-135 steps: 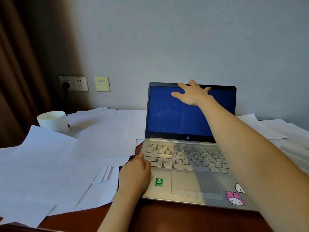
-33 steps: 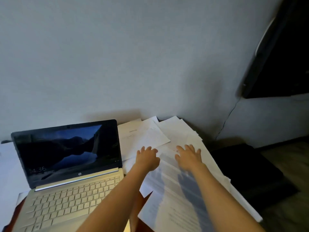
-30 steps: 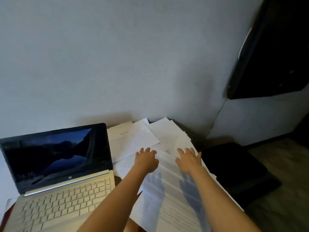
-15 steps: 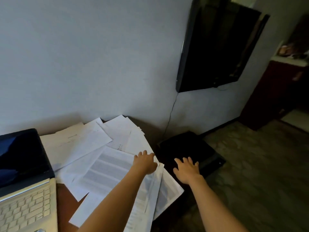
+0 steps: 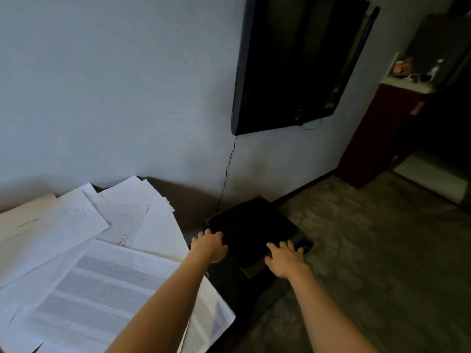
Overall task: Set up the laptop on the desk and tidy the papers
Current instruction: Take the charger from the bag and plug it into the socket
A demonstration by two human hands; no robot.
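Note:
Loose white papers [image 5: 107,248] lie spread over the desk at the lower left, some printed with grey text blocks. The laptop is out of view. Beyond the desk's right end sits a flat black pad-like object [image 5: 252,228] on a low dark stand. My left hand [image 5: 210,247] rests on that black object's near left edge, fingers curled over it. My right hand [image 5: 286,258] lies on its near right corner with fingers spread. Whether either hand grips it is unclear.
A black wall-mounted TV [image 5: 295,62] hangs above, with a thin cable [image 5: 228,169] running down the wall. A dark red cabinet [image 5: 382,131] stands at the right, and patterned floor [image 5: 369,250] lies beyond the low stand.
The view has swung right, so the laptop left the frame. Both hands moved off the papers and reached right onto the black object beside the desk.

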